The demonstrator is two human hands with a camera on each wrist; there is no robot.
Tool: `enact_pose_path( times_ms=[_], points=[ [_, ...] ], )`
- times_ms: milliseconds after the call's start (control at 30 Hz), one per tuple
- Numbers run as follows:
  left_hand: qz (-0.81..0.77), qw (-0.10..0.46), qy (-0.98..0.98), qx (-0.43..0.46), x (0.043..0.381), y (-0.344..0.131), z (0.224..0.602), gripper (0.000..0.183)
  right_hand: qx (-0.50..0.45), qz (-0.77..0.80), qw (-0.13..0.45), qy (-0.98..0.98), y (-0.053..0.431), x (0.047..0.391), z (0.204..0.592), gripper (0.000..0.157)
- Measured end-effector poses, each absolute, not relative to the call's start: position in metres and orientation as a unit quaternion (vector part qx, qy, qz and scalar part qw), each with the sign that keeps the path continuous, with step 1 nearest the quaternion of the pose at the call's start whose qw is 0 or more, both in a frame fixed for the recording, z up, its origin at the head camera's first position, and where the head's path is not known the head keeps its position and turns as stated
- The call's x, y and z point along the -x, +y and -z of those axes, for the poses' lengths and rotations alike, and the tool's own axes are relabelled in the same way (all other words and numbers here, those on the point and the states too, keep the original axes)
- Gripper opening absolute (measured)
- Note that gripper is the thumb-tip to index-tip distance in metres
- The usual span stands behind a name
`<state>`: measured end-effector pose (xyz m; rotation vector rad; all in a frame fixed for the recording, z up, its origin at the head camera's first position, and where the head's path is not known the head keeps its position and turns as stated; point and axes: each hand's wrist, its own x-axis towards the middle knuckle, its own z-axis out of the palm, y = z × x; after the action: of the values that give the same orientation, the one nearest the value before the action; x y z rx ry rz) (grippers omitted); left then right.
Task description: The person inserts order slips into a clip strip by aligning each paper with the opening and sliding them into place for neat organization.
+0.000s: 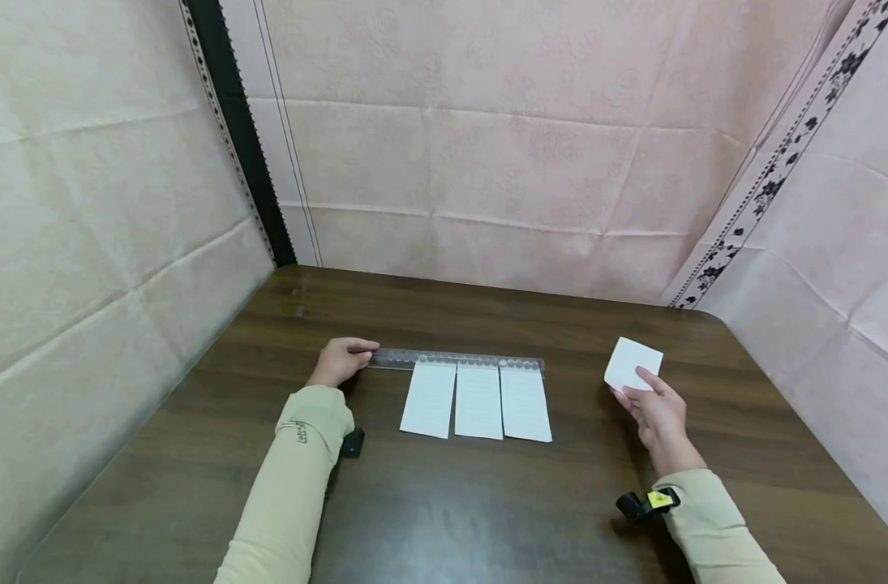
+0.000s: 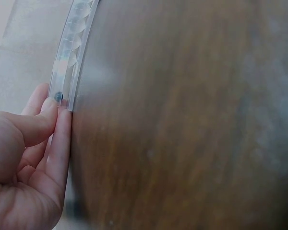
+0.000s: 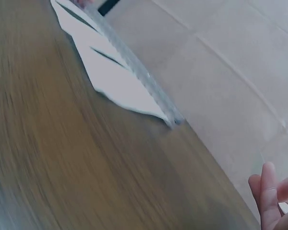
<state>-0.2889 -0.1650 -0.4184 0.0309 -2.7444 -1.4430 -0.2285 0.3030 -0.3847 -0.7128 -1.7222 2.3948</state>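
A clear plastic strip (image 1: 396, 358) with a row of round shapes along it lies across the table. My left hand (image 1: 339, 361) pinches its left end between thumb and fingers; the left wrist view shows this pinch (image 2: 36, 143) close up, beside a small dark dot on the strip. Three white paper sheets (image 1: 426, 399) lie side by side, top edges along the strip. Off to the right, my right hand (image 1: 657, 410) holds a small white square of paper (image 1: 631, 362) by its lower corner. In the right wrist view only some fingers (image 3: 269, 191) show.
The brown wooden table (image 1: 444, 503) has a far edge along a hanging pale cloth (image 1: 487, 178). More cloth hangs at the left and right sides. A black wrist device (image 1: 637, 507) sits at the right sleeve, another (image 1: 353, 443) at the left.
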Motion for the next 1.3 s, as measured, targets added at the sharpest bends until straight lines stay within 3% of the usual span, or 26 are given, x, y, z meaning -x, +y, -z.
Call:
enact_pose_path(
  times_ms=[1300],
  points=[
    [0.463,0.017,-0.886,-0.007,0.29,-0.165,0.417,0.024,0.139,-0.781,-0.026,-0.608,0.186,0.233,0.37,0.056]
  ],
)
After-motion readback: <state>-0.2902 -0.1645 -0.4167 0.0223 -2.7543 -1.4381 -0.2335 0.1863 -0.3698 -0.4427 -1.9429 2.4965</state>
